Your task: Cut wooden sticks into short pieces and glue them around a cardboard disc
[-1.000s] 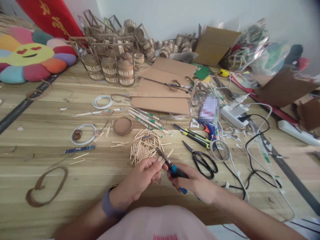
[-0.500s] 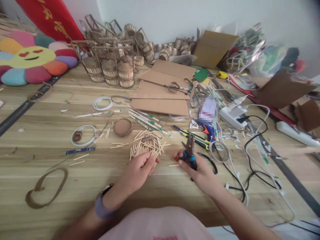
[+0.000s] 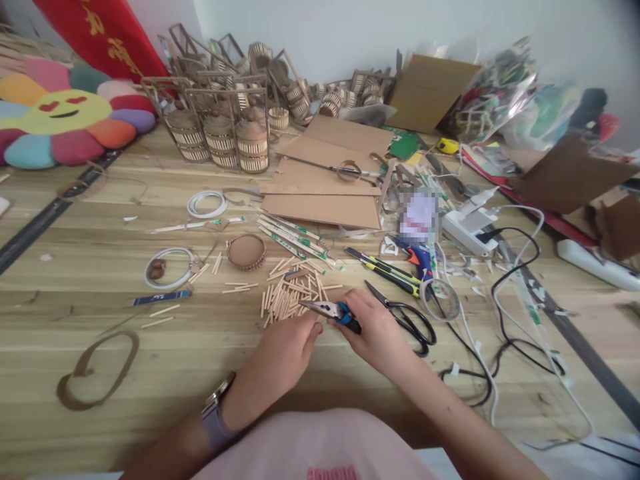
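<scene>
My right hand (image 3: 373, 327) is wrapped round blue-and-black pliers (image 3: 327, 310), whose jaws point left over a pile of short wooden sticks (image 3: 287, 297). Close below the jaws, my left hand (image 3: 290, 347) is closed at the near edge of the pile; whatever its fingers grip is hidden. Behind the sticks stands a small round brown basket base (image 3: 247, 252). Longer strips with green print (image 3: 295, 237) lie past the pile. Black scissors (image 3: 407, 320) rest on the table just right of my right hand.
A yellow-black cutter (image 3: 387, 272), a tape roll (image 3: 440, 300) and cables (image 3: 505, 343) lie to the right. Flat cardboard (image 3: 325, 200) is further back, with woven baskets (image 3: 220, 140) behind it on the left. White coils (image 3: 170, 268) and a brown strip loop (image 3: 100, 367) lie left.
The pliers have swung from upright to pointing left and moved towards my left hand, which has turned palm down. The scissors now show fully.
</scene>
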The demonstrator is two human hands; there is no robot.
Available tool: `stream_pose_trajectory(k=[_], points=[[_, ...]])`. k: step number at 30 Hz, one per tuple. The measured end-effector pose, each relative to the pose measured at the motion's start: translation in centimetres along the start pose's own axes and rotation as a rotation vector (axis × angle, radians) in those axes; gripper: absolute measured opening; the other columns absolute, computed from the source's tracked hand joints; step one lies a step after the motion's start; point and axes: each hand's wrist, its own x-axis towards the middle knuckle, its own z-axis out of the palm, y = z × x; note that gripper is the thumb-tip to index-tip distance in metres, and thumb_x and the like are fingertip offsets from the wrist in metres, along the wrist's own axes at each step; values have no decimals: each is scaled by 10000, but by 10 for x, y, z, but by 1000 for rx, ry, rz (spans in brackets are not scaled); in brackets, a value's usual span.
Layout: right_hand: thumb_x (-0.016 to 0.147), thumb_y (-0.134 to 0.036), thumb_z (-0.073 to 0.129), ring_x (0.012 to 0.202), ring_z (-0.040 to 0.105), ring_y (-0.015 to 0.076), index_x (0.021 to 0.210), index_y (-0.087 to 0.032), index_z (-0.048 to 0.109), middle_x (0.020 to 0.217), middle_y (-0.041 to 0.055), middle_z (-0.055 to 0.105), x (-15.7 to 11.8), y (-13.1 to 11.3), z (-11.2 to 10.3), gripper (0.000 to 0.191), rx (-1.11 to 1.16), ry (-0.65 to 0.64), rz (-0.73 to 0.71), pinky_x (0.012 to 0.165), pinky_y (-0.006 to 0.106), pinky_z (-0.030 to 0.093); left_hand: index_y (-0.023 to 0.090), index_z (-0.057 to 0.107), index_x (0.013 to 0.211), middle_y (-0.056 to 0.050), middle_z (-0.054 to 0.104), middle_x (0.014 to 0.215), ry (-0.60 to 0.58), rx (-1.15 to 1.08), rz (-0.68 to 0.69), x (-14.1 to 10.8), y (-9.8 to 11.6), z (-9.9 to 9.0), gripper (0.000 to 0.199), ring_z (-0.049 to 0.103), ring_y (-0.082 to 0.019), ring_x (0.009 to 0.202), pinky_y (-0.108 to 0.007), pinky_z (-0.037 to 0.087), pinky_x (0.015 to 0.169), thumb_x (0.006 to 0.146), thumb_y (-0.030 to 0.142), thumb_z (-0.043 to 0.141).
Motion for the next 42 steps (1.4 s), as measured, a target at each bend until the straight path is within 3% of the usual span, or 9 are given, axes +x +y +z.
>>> stream_pose_trajectory(k=[8,13,24,33,38,42], points=[[848,-193,571,790,601,260,828,-191,553,830,91,645,2,-8,10,27,-86,-16,138,692,338,445,158,593,1131,-135,739,880,-30,240,-45,0,4,-2,312,714,-301,794,-363,495,667,978,183,322],[820,-156,588,841,616,256,855,-197,558,878,88,667,3,-12,17,62,-78,-11,194,717,322,439,145,619,1033,-147,730,851,-16,336,-71,1,5,-1,311,712,-308,782,-383,509,674,965,143,315],[804,-169,586,780,593,237,813,-221,533,796,51,639,7,-14,24,75,-118,37,218,658,297,396,154,616,966,-123,721,824,-16,411,-99,1,5,-1,303,710,-263,788,-346,517,696,962,113,315],[802,-160,603,842,616,261,844,-205,557,883,82,667,11,-16,28,77,-110,-1,260,710,322,438,150,611,939,-123,716,820,-3,415,-122,0,4,0,292,701,-260,793,-340,503,699,934,71,330],[819,-188,577,853,627,235,893,-201,603,898,77,680,13,-11,17,79,131,48,222,744,314,465,152,606,955,-112,712,853,2,229,-141,4,3,-2,259,678,-245,806,-328,467,715,952,128,348],[864,-333,538,848,619,217,990,-199,612,935,66,672,3,-4,-11,198,361,94,313,785,322,475,174,586,845,-15,612,670,7,-278,-95,5,-3,-10,300,595,-177,683,-282,432,681,979,289,343]])
